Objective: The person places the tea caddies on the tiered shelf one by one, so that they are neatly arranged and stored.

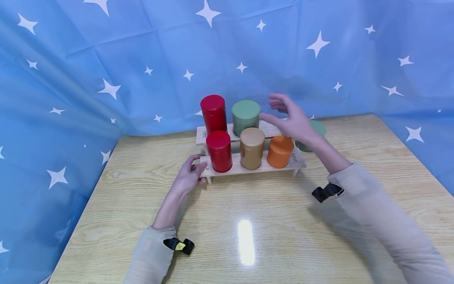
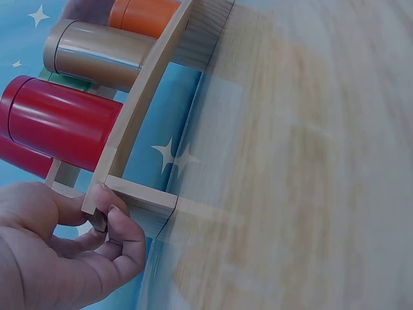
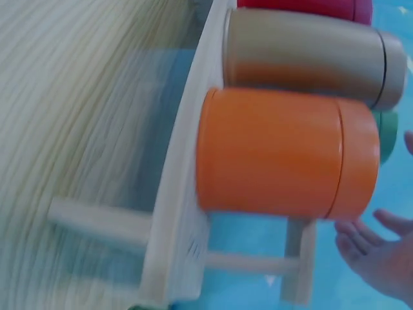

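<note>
A two-step wooden rack point(image 1: 234, 170) carries round lidded tins. My left hand point(image 1: 189, 173) grips the left end of the lower step; the left wrist view shows thumb and fingers point(image 2: 119, 239) pinching its corner. On that step stand a red tin point(image 1: 219, 154), a gold tin point(image 1: 252, 150) and an orange tin point(image 3: 277, 152). Behind them, the upper step bears a taller red tin point(image 1: 214, 114) and a green tin point(image 1: 246, 116). My right hand point(image 1: 292, 120) hovers over the upper step's right end, fingers spread and holding nothing, its thumb beside the green tin.
Another green tin point(image 1: 318, 127) is at the right of the rack, partly hidden behind my right forearm. The rack stands toward the back of the wood-grain table point(image 1: 283, 228). A blue cloth with white stars point(image 1: 159, 47) hangs behind and along the sides.
</note>
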### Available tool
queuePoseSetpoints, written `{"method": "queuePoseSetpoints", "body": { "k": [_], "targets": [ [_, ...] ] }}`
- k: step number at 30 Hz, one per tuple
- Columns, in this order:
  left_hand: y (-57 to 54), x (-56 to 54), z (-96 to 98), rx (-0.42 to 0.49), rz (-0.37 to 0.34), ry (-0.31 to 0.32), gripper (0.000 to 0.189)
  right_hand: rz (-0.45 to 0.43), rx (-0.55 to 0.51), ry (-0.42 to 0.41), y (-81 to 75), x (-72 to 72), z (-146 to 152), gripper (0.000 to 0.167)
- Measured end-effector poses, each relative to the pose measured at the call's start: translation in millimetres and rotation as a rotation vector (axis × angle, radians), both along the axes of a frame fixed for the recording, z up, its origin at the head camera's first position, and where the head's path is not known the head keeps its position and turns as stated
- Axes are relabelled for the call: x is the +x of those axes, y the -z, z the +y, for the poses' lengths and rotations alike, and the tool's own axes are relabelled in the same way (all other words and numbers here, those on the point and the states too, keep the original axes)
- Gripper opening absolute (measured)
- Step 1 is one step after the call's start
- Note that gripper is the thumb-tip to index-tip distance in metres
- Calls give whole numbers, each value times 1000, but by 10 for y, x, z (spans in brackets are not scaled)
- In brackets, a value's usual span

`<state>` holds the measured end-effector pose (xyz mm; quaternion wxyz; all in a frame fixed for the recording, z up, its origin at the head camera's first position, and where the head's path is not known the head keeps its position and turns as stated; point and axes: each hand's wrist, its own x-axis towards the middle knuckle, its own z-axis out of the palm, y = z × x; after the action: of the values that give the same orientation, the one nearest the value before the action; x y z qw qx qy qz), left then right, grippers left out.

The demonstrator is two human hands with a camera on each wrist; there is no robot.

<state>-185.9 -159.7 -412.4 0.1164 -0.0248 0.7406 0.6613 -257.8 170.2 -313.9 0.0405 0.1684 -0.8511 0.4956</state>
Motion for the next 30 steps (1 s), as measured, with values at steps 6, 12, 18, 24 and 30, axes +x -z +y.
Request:
{"method": "queuePoseSetpoints", "body": {
  "k": [6,12,18,24,30],
  "targets": [
    [0,2,-1,6,2,2,45,-11,7,40,49,12,263,73],
    [-4,4,2,5,3,-4,46,-27,36,91,144,0,557,74],
    [5,-2,-1,9,-5,-5,46,-60,50,143,249,-21,836,75],
    [10,-3,-4,12,-6,-2,45,-89,101,171,331,-17,1044,80],
    [11,-1,-4,14,-2,-1,45,-114,158,158,435,-28,1168,87]
  ]
}}
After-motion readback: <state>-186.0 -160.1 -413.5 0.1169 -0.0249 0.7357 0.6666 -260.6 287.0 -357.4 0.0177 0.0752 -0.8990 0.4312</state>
